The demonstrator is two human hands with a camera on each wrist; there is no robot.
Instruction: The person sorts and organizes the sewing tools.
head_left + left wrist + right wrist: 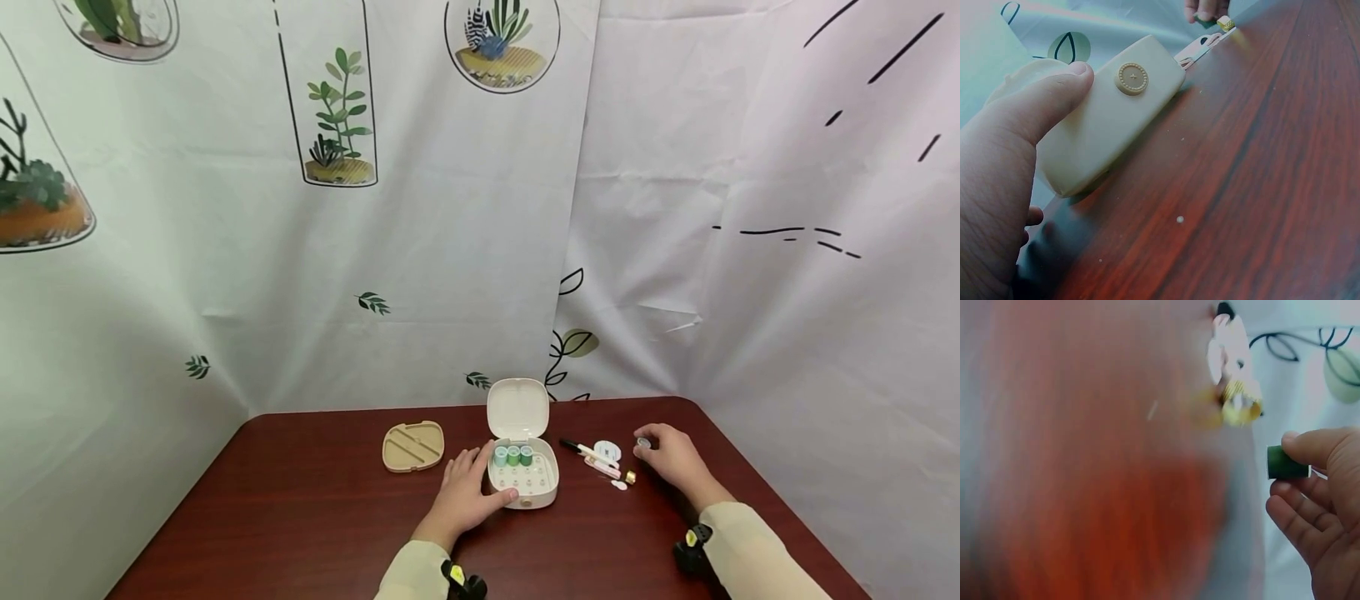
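Observation:
My left hand (461,496) holds the left side of an uncovered white sewing box (553,482), thumb over the front rim and fingers along the far side. In the left wrist view, the box front bears a round beige button (1132,79). Three thread spools (513,456), pale to darker green, stand in the box's back row; small pegs fill the rows before them. Off to the right, my right hand (675,458) pinches a dark green thread spool (1286,464) between thumb and fingers, raised over the table in the right wrist view.
Left of the box lies a beige grooved tray (413,447). Between box and right hand are a black-and-white pen-like stick (581,448), a pink-and-white item (602,468), a white disc (607,451), a gold thimble (630,477) and a small white oval piece (619,485). A printed curtain hangs behind the table.

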